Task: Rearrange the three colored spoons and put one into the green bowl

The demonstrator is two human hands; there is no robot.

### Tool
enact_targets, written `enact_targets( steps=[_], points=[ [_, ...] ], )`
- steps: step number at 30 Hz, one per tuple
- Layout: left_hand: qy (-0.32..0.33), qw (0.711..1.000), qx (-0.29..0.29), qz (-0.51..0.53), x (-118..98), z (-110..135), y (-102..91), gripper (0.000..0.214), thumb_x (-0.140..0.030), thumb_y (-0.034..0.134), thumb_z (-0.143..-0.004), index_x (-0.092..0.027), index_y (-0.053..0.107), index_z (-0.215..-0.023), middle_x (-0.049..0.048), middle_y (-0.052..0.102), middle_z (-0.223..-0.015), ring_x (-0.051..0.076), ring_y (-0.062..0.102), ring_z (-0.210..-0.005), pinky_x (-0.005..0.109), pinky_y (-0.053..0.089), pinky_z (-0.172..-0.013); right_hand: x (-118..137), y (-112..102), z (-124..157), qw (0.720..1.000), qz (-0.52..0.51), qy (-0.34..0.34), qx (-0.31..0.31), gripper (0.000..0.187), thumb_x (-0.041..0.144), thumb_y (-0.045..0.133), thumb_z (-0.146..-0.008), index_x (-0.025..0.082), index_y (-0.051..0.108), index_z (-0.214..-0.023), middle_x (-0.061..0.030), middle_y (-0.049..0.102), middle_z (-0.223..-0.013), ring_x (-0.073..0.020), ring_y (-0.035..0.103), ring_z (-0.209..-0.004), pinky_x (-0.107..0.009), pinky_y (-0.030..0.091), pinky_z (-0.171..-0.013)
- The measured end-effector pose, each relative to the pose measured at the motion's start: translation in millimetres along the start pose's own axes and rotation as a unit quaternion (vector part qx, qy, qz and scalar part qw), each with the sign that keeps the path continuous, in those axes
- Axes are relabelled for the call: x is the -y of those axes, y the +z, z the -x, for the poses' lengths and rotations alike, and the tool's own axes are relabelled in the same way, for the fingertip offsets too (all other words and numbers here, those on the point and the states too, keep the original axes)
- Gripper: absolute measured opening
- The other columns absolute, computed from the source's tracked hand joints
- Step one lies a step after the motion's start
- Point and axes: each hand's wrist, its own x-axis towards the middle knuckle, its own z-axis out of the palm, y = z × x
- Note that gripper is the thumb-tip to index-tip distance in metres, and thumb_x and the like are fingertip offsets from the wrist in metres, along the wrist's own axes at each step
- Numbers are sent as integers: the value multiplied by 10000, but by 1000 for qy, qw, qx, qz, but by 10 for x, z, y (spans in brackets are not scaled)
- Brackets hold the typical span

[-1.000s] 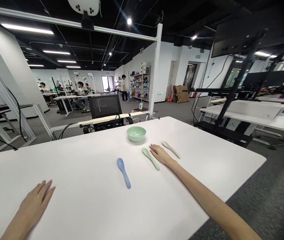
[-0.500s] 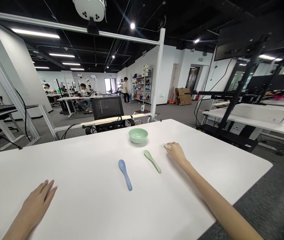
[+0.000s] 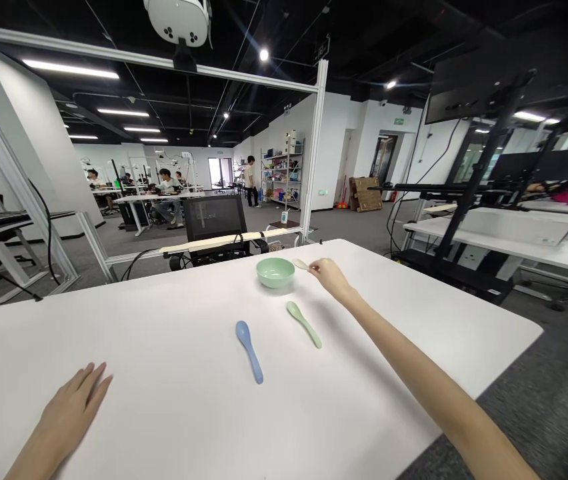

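Room: open-plan office [image 3: 337, 153] under a black ceiling with strip lights, with a white aluminium frame [image 3: 315, 153] rising just beyond the far edge of the table and a black office chair [image 3: 214, 219] behind that edge.
Background: far off, a standing person [image 3: 251, 180] is beside a metal shelving unit [image 3: 283, 175], seated people [image 3: 168, 193] work at desks to the far left, and a wooden crate [image 3: 365, 194] leans by the far wall.
Surface: white table [image 3: 164, 407] with rounded corners, filling the near part of the view.
Bowl: mint-green bowl [image 3: 275, 272], upright near the far edge, around the middle of the table's width.
Right hand [image 3: 331, 279]: raised at the far side of the table, right of the bowl, with the fingers closed together on a cream spoon [image 3: 301, 265].
Held spoon: its scoop points left, just beside the bowl's right rim; no contact shows, though at this size it is hard to be sure.
Left hand [image 3: 67, 417]: lying open and empty on the near left of the table, fingers apart.
Other spoons: a green spoon [image 3: 304, 324] lies near the bowl, to its near right, and a blue spoon [image 3: 249, 351] lies further towards the near edge, both flat and well clear of either hand.
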Motion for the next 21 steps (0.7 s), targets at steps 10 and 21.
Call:
enact_targets(
  steps=[10, 21],
  points=[
    [1, 1000, -17, -6, -54, -9, -54, 770, -610, 328, -846, -129, 722, -1300, 179, 711, -1445, 374, 610, -1411, 538, 499, -1183, 776, 414, -602, 987, 80, 4, 142, 242, 268, 723, -969, 80, 827, -1078, -241, 814, -1047, -320, 777, -1022, -302, 537, -850],
    [14, 1000, -9, -26, -28, 32, -54, 676, -493, 333, -870, -184, 743, -1309, 102, 727, -1442, 322, 599, -1434, 479, 495, -1196, 689, 410, -510, 991, 73, -3, 111, 347, 192, 515, -1038, 96, 788, -1229, -209, 777, -1265, -301, 720, -1200, -322, 504, -1002]
  ],
)
